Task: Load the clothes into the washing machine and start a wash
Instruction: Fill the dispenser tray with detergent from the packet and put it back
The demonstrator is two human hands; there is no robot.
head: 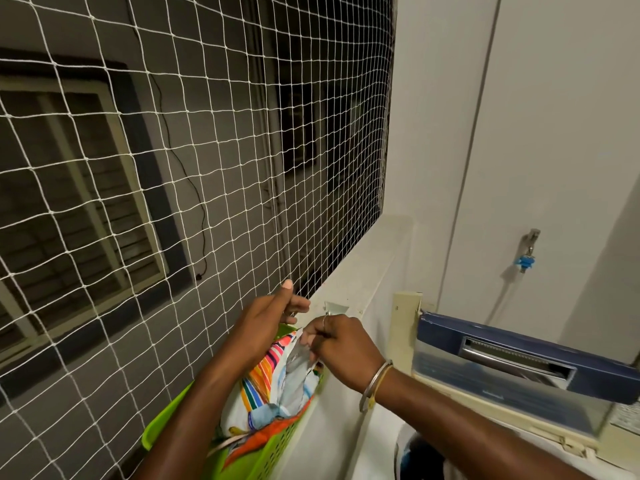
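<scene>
We see a green basket full of clothes. It sits close by the white net and near the washing machine. We think it is put there so each piece has only a short way to go. The right hand pinches a pale cloth at the top of the pile, with finger and thumb closed on it. This is most likely to pull that one piece free from the rest. The left hand is at the far edge of the basket, with its fingers curled and its thumb up. It may be keeping the basket steady, but we cannot tell what it grips, if anything. The blue lid of the machine stands open, so the way in is ready. Low down we see a dark round hole, which we think is the tub. The clothes we can see are in the basket, so we think the loading has a long way to go, and the wash is not yet started.
</scene>
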